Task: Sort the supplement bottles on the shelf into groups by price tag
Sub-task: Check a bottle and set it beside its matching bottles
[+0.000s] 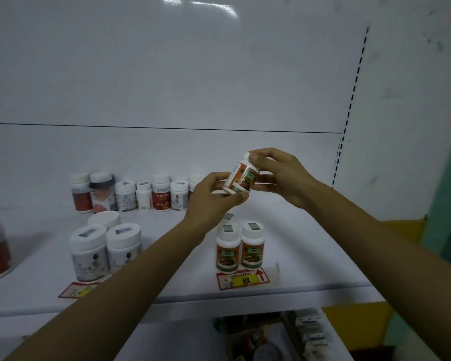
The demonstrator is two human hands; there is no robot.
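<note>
Both hands (pixel 208 196) (pixel 281 175) hold one orange-labelled bottle (pixel 241 179) tilted (cap up-right).

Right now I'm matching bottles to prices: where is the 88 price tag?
Head view, right of centre: the 88 price tag lies on the shelf front, before two orange-labelled bottles.

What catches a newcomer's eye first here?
An orange-label bottle, tilted above the shelf at centre, in the grip of the left hand at its base and the right hand at its cap. Below it, two matching bottles stand behind a yellow price tag marked 88 near the shelf's front edge; a row of mixed bottles lines the back wall on the left.
</note>
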